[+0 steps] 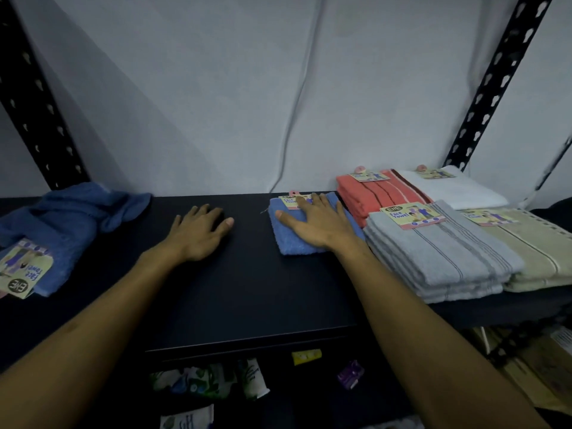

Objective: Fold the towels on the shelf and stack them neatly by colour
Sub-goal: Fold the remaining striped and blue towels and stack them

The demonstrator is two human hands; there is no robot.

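Observation:
A small folded blue towel (294,239) lies on the dark shelf (247,292), right of centre. My right hand (315,221) lies flat on top of it, fingers straight and spread, covering part of its paper label. My left hand (201,230) rests palm down on the bare shelf, left of that towel, holding nothing. An unfolded, crumpled blue towel (68,224) with a paper label sits at the shelf's far left. At the right stand folded stacks: coral (368,193), white (458,190), grey (442,258) and beige (538,252).
Black perforated uprights (492,82) frame the shelf on both sides, with a pale wall and a hanging cable (297,97) behind. Below the shelf's front edge lie several small packets (213,382) on a lower level. Cardboard shows at the lower right.

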